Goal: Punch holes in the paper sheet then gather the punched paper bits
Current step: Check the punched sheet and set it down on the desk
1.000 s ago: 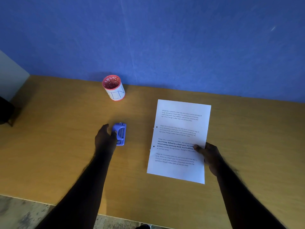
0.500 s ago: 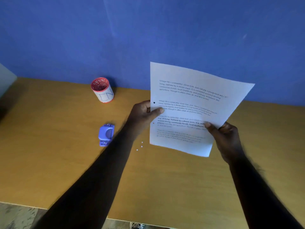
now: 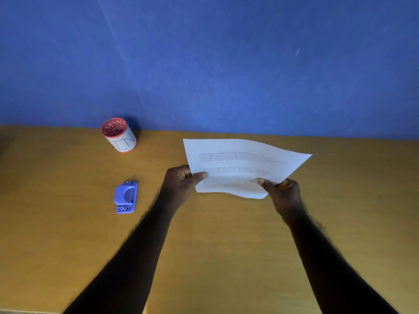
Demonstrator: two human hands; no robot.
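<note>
Both hands hold the white printed paper sheet (image 3: pixel 244 168) off the yellow-brown wooden table (image 3: pixel 215 257), tilted so that its far edge leans away toward the blue wall (image 3: pixel 226 64). The left hand (image 3: pixel 181 184) pinches the sheet's left edge, thumb on top and fingers curled beneath, just beside a small dark hole in that margin. The right hand (image 3: pixel 283 193) pinches the near right corner the same way, thumb on the printed face. The sheet sags a little between the two grips.

The small blue plastic hole punch (image 3: pixel 125 197) lies on the table to the left, apart from both hands. The red-rimmed white cylindrical cup (image 3: pixel 119 135) stands farther left, near the wall, with pale specks inside.

The step in hand appears to be clearing the sheet away so that the punched bits can be gathered. To do it well, the sheet should probably go down flat on the right side of the table, well away from the punch, and be lowered gently, since a quick sweep of paper could fan light bits about. No bits are plainly visible on the table here; they may be too small or hidden under the sheet and hands. After that, the cup looks like the likely place for whatever is collected.
</note>
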